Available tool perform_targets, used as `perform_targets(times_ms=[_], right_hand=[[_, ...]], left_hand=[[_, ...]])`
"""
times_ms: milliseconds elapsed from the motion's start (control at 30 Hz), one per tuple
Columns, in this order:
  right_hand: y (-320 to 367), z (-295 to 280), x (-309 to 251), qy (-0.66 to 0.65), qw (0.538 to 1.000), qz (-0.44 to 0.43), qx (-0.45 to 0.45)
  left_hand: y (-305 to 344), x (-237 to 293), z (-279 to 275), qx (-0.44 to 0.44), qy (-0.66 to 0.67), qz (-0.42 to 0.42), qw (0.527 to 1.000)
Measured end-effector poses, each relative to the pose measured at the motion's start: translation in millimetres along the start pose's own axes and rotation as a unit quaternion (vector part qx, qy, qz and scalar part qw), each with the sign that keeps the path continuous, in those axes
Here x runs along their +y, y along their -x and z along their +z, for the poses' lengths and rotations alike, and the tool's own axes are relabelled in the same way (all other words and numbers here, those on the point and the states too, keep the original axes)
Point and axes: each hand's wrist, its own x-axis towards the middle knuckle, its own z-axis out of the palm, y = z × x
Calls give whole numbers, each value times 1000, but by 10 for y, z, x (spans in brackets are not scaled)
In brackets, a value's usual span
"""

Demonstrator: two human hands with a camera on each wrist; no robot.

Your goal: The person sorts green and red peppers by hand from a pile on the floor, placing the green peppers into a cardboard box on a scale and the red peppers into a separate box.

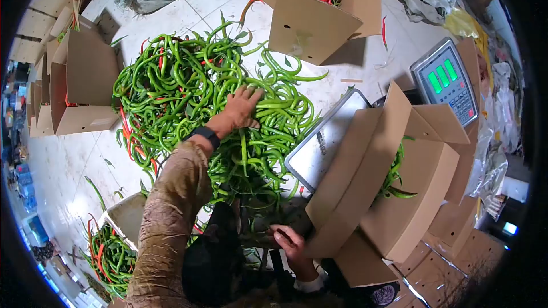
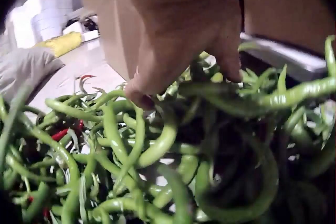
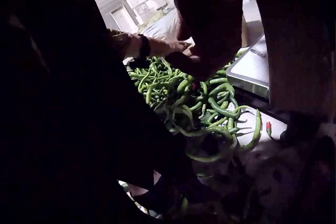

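Note:
A wide heap of green peppers [image 1: 171,74] lies on the pale floor, with a few red ones mixed in. My left hand [image 1: 237,108], a dark band at its wrist, rests on the heap's right part with fingers spread. In the left wrist view the fingers of the left hand [image 2: 184,61] reach down, apart, among green peppers [image 2: 157,145]; some fingertips are hidden. Close to the lap, beside the nearest carton, my right hand [image 1: 291,244] hangs loosely curled, with nothing visible in it. The right wrist view is mostly dark, showing green peppers [image 3: 210,103] beyond.
A metal scale plate [image 1: 325,142] and its lit display [image 1: 444,77] stand right of the heap. An open carton [image 1: 419,194] holding some green peppers is at the near right. Other cartons stand at the back [image 1: 311,28] and left [image 1: 91,74]; a box [image 1: 125,217] sits lower left.

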Motion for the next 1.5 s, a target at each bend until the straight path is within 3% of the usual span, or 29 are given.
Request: perform_targets(times_ms=[67, 133, 200, 267, 333, 433, 467, 533, 600, 667, 733, 800, 933, 967, 1000, 1067, 1167, 1267, 1300, 1367, 1400, 1467, 1500], right_hand=[[-33, -38, -18, 32, 999, -4, 2], [-24, -34, -93, 46, 999, 24, 13], [-19, 3, -199, 52, 998, 12, 26], [-32, 5, -225, 64, 997, -2, 38], [-37, -11, -206, 54, 998, 5, 36], [1, -6, -292, 62, 998, -10, 13], [23, -2, -285, 59, 998, -12, 16], [58, 61, -237, -86, 996, -4, 0], [60, 80, -165, -76, 997, -16, -15], [90, 91, -235, -45, 998, 27, -29], [220, 110, -322, -50, 998, 7, -41], [281, 148, -354, -51, 997, -31, -46], [398, 199, -344, -54, 995, -69, -55], [389, 200, -288, -44, 994, -82, -59], [417, 209, -283, -44, 993, -89, -64], [479, 239, -313, -2, 993, -89, -77], [548, 270, -345, 26, 989, -119, -78], [705, 286, -501, 38, 985, -151, -76], [759, 288, -554, 48, 983, -161, -71], [867, 288, -666, 44, 979, -186, -71], [916, 281, -713, 40, 976, -204, -69], [974, 302, -816, 20, 973, -217, -73], [1006, 332, -895, 1, 965, -252, -79]], left_hand=[[-152, 61, -50, 8, 4, -32, 999], [-293, 32, -153, -66, 33, -61, 995], [-300, 86, -148, -59, 6, -61, 996], [-286, 155, -68, 26, -70, -12, 997], [-262, 174, -34, 31, -49, -27, 998], [-143, 164, -193, -74, 30, -12, 997], [-76, 99, -153, -22, 59, 81, 995], [124, 103, -244, -126, 71, 68, 987], [297, 18, -118, -138, 160, 14, 977], [362, 129, -122, -117, 106, -20, 987], [516, 219, -403, -99, 136, -35, 985], [775, 192, -828, -47, 228, -16, 972], [1398, 72, -1500, 60, 226, -18, 972], [1520, 103, -1659, 123, 233, -13, 964], [1673, 132, -1855, 105, 273, -81, 953], [1924, 248, -2254, 184, 362, -57, 912], [2330, 515, -2882, 162, 539, -58, 824], [2623, 583, -3107, 155, 648, -47, 745], [2716, 627, -3143, 160, 645, -42, 746], [2879, 694, -3160, 192, 693, -25, 695], [2939, 728, -3150, 195, 692, -19, 695], [3030, 870, -3144, 173, 756, 18, 631], [3087, 964, -3133, 174, 763, 15, 622]])
